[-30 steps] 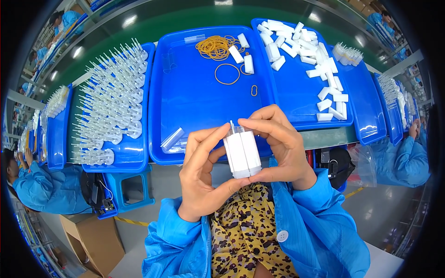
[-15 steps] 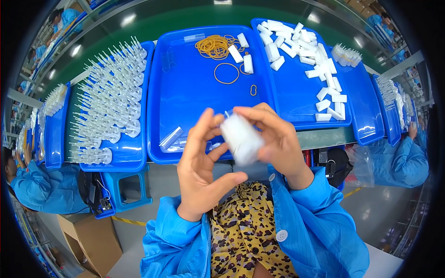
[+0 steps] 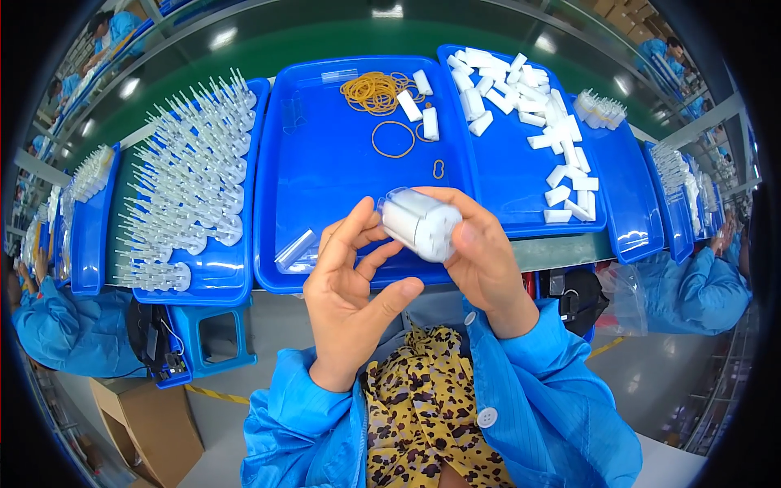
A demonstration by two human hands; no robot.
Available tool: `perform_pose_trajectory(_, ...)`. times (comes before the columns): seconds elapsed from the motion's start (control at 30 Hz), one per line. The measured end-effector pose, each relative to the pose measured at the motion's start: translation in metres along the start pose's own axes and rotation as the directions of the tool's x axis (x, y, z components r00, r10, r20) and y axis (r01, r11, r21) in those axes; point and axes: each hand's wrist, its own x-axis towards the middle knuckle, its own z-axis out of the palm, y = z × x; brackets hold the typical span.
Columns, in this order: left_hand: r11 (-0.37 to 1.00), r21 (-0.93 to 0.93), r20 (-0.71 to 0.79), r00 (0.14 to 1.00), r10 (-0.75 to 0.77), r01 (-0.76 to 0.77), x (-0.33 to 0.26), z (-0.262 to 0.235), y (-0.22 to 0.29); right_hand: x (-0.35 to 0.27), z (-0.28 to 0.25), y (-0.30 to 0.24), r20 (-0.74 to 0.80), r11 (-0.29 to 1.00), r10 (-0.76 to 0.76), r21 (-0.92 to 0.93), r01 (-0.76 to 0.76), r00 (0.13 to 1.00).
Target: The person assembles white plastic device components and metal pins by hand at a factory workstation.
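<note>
I see the right hand (image 3: 486, 259) pinching the white plastic bundle (image 3: 421, 224) at its near end, long axis tilted up-left toward the left hand (image 3: 351, 286), whose spread fingertips touch the bundle's far end.

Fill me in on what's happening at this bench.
A person in a blue coat holds a bundle of small white blocks above the middle blue tray. The right hand grips the bundle; the left hand touches its end with its fingertips. Yellow rubber bands and loose white blocks lie in the trays.
</note>
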Motion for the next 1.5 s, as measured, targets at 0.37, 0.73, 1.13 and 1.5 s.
perform_pose_trajectory(0.37, 0.911, 0.352, 0.081, 0.977, 0.199, -0.215, 0.001, -0.002, 0.004, -0.004, 0.006, -0.002, 0.060, 0.993, -0.075, -0.092, 0.080, 0.995)
perform_pose_trajectory(0.73, 0.812, 0.493, 0.183, 0.950, 0.252, -0.311, -0.001, -0.005, 0.009, -0.004, -0.003, 0.001, 0.167, 0.964, -0.164, -0.180, 0.194, 0.972)
perform_pose_trajectory(1.13, 0.587, 0.600, 0.336, 0.837, 0.433, -0.544, 0.001, 0.002, 0.004, -0.006, 0.005, -0.010, 0.167, 0.984, 0.170, 0.024, -0.176, 0.971)
perform_pose_trajectory(1.5, 0.694, 0.613, 0.251, 0.926, 0.282, -0.377, -0.003, -0.004, 0.006, -0.007, 0.003, 0.001, 0.127, 0.986, -0.116, -0.108, 0.130, 0.985)
